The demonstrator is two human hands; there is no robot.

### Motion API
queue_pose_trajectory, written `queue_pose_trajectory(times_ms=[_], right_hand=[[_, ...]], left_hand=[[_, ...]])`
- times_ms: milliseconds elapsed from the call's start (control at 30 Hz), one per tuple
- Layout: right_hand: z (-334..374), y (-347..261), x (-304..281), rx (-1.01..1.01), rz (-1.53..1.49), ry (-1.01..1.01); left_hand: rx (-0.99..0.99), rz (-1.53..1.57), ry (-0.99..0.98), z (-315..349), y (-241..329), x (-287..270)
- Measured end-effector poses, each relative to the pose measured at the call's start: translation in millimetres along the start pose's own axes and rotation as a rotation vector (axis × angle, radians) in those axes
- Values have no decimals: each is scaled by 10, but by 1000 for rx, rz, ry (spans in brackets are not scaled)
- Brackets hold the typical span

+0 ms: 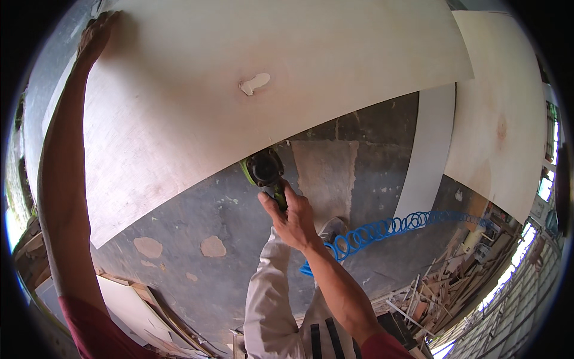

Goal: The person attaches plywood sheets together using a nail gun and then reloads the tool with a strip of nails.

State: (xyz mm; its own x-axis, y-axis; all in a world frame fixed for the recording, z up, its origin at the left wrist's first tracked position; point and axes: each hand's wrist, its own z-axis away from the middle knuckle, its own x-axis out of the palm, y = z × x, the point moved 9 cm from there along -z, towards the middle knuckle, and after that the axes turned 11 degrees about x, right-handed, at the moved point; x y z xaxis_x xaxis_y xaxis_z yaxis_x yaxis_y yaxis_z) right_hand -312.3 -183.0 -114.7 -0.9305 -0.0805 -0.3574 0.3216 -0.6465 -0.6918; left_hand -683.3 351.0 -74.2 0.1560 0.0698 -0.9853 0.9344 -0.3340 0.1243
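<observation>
A large pale plywood sheet [335,54] spans the upper view, with a whitish patch [256,84] near its middle. At its far left side my left hand [98,33] lies against the sheet, fingers stretched along the surface; small and dim there, they show little detail. Closed round its handle, my right hand [290,218] holds a green and black air nail gun [263,167]. The gun's round black head is at the sheet's near edge; its nose is hidden from above. A blue coiled air hose [382,230] runs from near my right wrist toward the right.
Another plywood sheet [499,113] and a white strip [427,143] lie at right. Below is a worn grey floor [239,221] with bare patches. Wood scraps [442,293] pile up at lower right, and more boards [131,308] lie at lower left. My shoe [332,227] is beside the hose.
</observation>
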Motion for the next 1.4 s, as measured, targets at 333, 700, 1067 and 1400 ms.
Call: queue_pose_trajectory(times_ms=[333,700,1067,1400], right_hand=[[-16,-54,-58,25,29,-26],[-31,203,-476,25,216,-21],[147,953,-1123,197,181,53],[244,758,-1906,224,31,41]], left_hand=[[524,-109,274,1475,2187,-181],[632,193,-37,2748,3653,-431],[624,176,-39,2776,3763,-358],[515,99,-51,2840,3810,-339]])
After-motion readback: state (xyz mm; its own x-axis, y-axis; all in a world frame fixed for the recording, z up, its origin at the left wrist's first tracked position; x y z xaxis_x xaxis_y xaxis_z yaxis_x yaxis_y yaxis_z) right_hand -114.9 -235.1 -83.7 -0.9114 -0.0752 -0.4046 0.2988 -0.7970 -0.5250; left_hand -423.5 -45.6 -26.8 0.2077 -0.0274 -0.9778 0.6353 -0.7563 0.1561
